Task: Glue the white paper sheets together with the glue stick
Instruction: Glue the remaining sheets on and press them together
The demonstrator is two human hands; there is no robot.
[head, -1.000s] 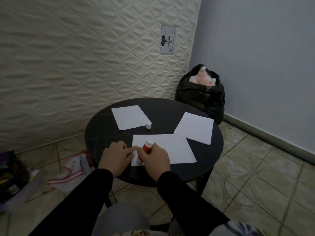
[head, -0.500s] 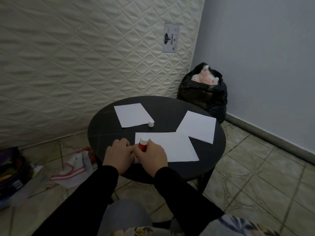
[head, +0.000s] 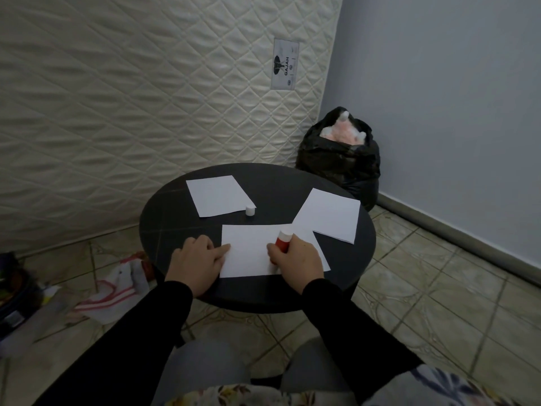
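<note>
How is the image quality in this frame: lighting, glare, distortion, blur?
Head view: dim, flat indoor light; the dark table swallows detail, white sheets stay readable, no glare. Wide-angle bending curves the wall edges. Hands and glue stick look acceptably sharp.

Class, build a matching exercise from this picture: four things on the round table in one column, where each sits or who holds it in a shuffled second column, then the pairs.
1 glue stick
2 white cap
3 near sheet
4 right sheet

A pressed by left hand
B beside far-left sheet
C gripped by right hand
D overlapping the near sheet's corner

Pairs: 1-C, 2-B, 3-A, 4-D
</note>
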